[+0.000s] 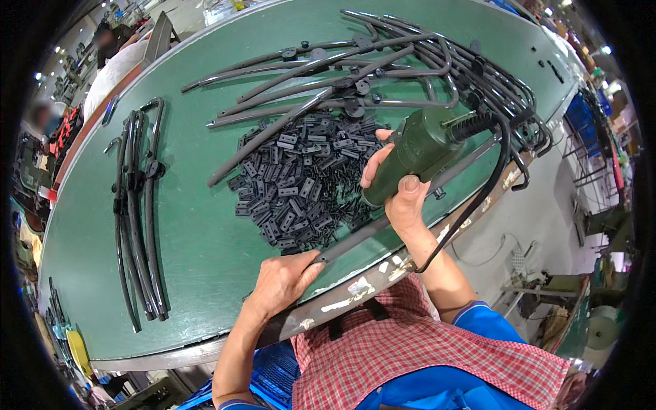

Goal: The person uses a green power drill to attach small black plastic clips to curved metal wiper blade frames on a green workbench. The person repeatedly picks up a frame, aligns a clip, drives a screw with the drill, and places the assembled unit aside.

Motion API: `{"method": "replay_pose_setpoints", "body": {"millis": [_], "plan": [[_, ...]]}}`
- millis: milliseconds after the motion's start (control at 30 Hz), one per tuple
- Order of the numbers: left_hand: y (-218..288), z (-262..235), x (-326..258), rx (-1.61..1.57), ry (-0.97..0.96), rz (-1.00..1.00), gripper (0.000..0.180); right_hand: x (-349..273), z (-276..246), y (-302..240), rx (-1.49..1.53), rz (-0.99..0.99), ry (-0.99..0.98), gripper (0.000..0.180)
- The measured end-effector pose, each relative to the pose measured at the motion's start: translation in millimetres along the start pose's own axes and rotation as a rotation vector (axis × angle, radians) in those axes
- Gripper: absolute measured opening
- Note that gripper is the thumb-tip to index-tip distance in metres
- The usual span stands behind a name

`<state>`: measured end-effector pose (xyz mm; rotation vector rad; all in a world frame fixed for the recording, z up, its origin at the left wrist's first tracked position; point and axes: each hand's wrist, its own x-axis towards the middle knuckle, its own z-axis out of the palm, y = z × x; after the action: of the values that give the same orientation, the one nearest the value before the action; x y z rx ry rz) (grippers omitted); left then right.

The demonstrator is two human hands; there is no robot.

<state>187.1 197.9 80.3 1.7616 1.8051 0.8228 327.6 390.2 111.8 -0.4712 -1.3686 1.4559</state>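
My right hand (403,195) is wrapped round a dark green corded power tool (425,147), its black cable curving down past my wrist. The tool's lower end hides part of a dark metal tube (355,240) lying along the near table edge. Fingers and thumb of my left hand (283,280) grip this tube's near end, where a small hole shows. Just beyond both hands is a heap of small black plastic blocks (287,181), each with holes. Dark screws (345,198) lie mixed in at its right side.
Bent dark tubes with round knobs (328,75) lie crossed along the far side of the green table (198,273). Another bundle of bent tubes (137,205) lies on the left. The table's near edge (362,287) is worn, its paint chipped. Two people are in the far left background.
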Motion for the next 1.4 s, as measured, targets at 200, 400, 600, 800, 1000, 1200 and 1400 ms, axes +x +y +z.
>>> {"method": "replay_pose_setpoints", "body": {"millis": [200,400,600,800,1000,1200,1400], "plan": [[-4.4,1.9,-3.8,0.011,0.034,0.044,0.018,-2.0,3.2,-4.0,0.212,-0.034,0.086,0.102],[-15.0,7.5,-1.8,-0.050,0.177,0.055,0.018,-7.6,18.9,-24.3,0.638,0.085,0.178,0.088],[-15.7,0.0,1.0,0.016,0.276,0.062,0.029,-20.8,33.6,-15.2,0.698,0.201,0.219,0.080],[-15.6,0.8,1.1,-0.106,0.326,0.099,0.032,-30.9,48.8,-16.4,0.675,0.227,0.174,0.083],[0.5,1.4,-10.9,-0.587,0.401,-0.215,0.021,-26.8,47.3,-25.5,0.727,0.163,0.174,0.086],[32.9,-1.0,-8.9,-1.497,0.362,-0.550,0.014,-34.2,49.8,-45.5,0.724,-0.004,0.043,0.091],[43.6,6.1,-1.6,-1.535,0.298,-0.554,0.015,-38.5,33.5,-46.9,0.739,-0.135,-0.035,0.092]]}}
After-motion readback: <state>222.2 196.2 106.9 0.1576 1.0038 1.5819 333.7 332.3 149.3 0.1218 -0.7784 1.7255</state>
